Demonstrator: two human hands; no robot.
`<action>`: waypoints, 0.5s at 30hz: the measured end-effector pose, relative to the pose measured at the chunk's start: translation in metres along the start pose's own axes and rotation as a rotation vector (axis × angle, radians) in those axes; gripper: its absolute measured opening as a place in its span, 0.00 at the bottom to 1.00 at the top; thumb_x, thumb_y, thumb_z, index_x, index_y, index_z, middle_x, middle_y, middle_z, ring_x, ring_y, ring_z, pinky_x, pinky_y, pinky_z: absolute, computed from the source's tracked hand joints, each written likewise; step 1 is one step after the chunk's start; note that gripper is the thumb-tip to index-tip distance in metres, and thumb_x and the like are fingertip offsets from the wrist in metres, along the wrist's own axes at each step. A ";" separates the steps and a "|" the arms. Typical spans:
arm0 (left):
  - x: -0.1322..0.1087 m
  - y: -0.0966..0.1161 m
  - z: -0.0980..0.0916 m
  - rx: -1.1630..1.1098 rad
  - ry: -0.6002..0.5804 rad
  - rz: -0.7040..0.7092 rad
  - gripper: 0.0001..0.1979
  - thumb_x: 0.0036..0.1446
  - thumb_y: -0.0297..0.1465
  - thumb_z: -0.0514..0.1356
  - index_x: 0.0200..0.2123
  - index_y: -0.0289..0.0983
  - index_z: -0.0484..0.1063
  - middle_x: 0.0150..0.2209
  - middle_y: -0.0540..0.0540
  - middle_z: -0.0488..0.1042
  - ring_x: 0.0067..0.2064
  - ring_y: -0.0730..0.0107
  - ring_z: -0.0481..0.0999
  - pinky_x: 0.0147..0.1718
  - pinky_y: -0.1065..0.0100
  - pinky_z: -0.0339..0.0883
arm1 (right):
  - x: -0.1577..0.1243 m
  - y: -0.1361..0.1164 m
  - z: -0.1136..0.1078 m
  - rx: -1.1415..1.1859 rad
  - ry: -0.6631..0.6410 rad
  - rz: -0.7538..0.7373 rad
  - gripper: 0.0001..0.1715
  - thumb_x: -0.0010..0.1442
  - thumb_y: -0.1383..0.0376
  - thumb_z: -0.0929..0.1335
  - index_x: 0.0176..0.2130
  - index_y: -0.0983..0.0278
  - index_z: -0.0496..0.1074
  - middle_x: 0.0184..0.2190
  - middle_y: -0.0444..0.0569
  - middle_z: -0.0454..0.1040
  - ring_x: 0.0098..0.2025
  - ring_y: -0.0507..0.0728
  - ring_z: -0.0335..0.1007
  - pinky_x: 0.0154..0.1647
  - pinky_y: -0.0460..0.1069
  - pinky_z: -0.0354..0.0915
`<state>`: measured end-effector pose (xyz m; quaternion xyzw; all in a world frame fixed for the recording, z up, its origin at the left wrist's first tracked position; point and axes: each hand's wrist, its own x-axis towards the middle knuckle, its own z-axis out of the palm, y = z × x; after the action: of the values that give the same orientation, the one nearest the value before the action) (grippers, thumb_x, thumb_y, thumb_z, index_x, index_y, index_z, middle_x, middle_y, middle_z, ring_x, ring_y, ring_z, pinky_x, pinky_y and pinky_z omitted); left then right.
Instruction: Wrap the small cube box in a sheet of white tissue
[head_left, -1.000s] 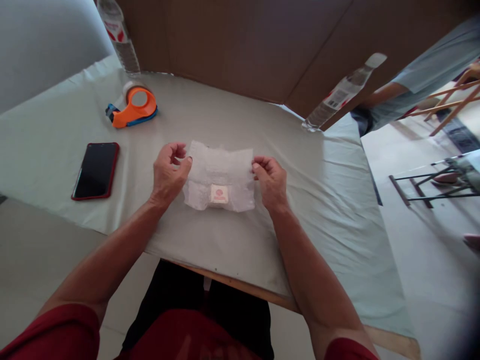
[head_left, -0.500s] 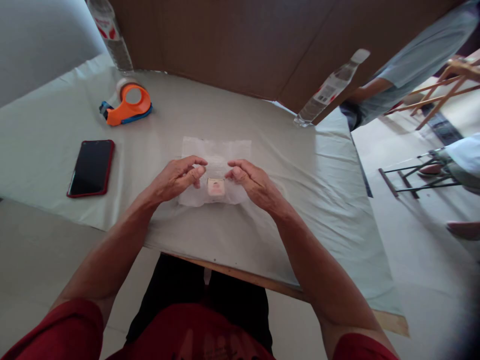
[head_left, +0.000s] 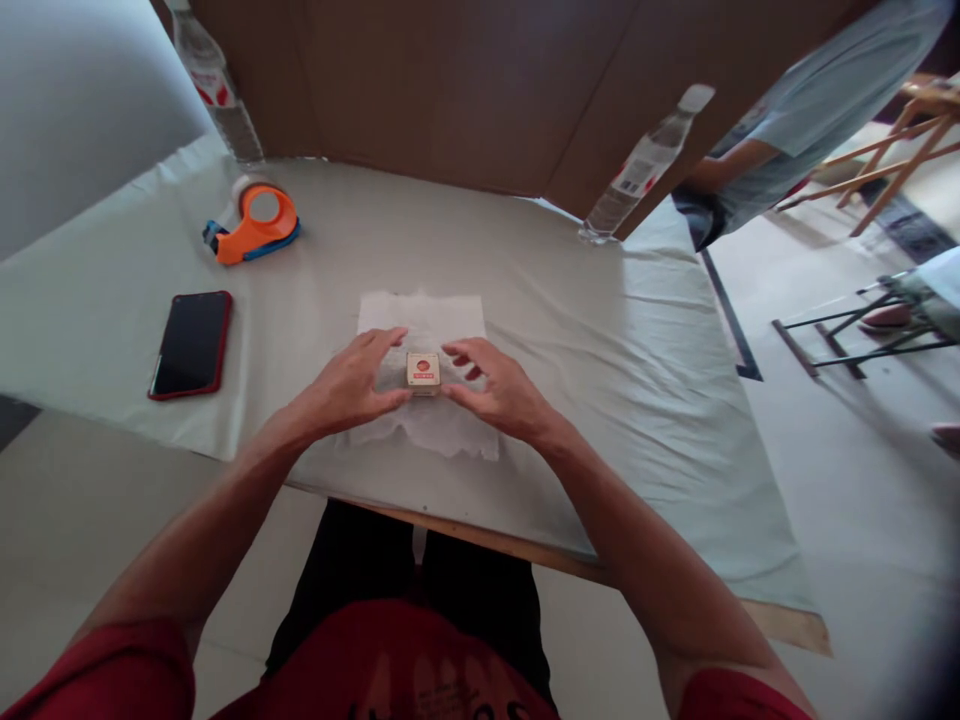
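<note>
A small square box (head_left: 423, 369) with a red and white label sits in the middle of a white bubble-wrap sheet (head_left: 424, 315) spread on the table. My left hand (head_left: 352, 382) pinches the box from the left with thumb and fingers. From the right, my right hand (head_left: 495, 388) closes its fingertips on the same box. Both hands rest on the sheet, whose near edge (head_left: 450, 440) lies crumpled under my wrists.
A red-cased phone (head_left: 190, 344) lies at the left. An orange tape dispenser (head_left: 253, 224) sits at the back left. Two water bottles, one (head_left: 212, 80) and the other (head_left: 639, 168), stand against a brown cardboard wall (head_left: 450, 90). Another person in pale blue (head_left: 795, 120) sits at the right.
My hands let go of the sheet's side edges and came together on the small box at the centre. The sheet now lies flat, and the box sits further from me on it.
</note>
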<state>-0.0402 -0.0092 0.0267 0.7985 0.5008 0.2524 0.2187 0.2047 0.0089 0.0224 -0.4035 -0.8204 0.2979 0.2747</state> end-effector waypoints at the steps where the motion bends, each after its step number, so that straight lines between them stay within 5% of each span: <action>1: 0.002 -0.001 0.005 0.001 -0.028 0.032 0.43 0.52 0.42 0.67 0.68 0.36 0.57 0.64 0.32 0.68 0.64 0.47 0.70 0.58 0.50 0.68 | 0.007 0.001 0.007 -0.042 -0.003 -0.033 0.31 0.59 0.58 0.72 0.59 0.62 0.69 0.57 0.58 0.74 0.54 0.63 0.72 0.51 0.57 0.71; 4: 0.004 -0.008 0.022 0.028 -0.156 0.001 0.54 0.50 0.43 0.69 0.73 0.33 0.44 0.69 0.27 0.61 0.69 0.42 0.64 0.64 0.45 0.61 | 0.020 0.004 0.019 -0.137 -0.082 -0.076 0.33 0.58 0.62 0.72 0.60 0.64 0.69 0.57 0.59 0.75 0.57 0.66 0.71 0.60 0.62 0.67; 6: 0.002 -0.011 0.030 0.073 -0.195 0.008 0.57 0.50 0.46 0.69 0.73 0.33 0.43 0.70 0.25 0.57 0.71 0.39 0.59 0.67 0.43 0.57 | 0.017 0.007 0.014 -0.150 -0.025 -0.056 0.29 0.59 0.61 0.72 0.58 0.64 0.70 0.54 0.58 0.77 0.56 0.66 0.73 0.60 0.62 0.67; 11: 0.004 -0.013 0.034 0.189 -0.261 0.075 0.56 0.51 0.54 0.66 0.73 0.33 0.45 0.73 0.26 0.53 0.75 0.39 0.50 0.70 0.43 0.48 | -0.023 0.041 -0.040 -0.191 0.325 0.094 0.29 0.59 0.56 0.72 0.58 0.62 0.70 0.54 0.57 0.77 0.51 0.63 0.75 0.51 0.59 0.72; 15: 0.011 -0.012 0.030 0.243 -0.303 0.113 0.54 0.52 0.56 0.65 0.73 0.37 0.49 0.73 0.29 0.54 0.74 0.39 0.51 0.70 0.43 0.47 | -0.060 0.073 -0.075 -0.288 0.232 0.253 0.31 0.56 0.53 0.72 0.55 0.66 0.73 0.50 0.60 0.79 0.47 0.66 0.77 0.46 0.62 0.74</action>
<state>-0.0262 0.0029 -0.0017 0.8748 0.4432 0.0789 0.1790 0.3244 0.0151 0.0087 -0.5696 -0.7603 0.1615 0.2671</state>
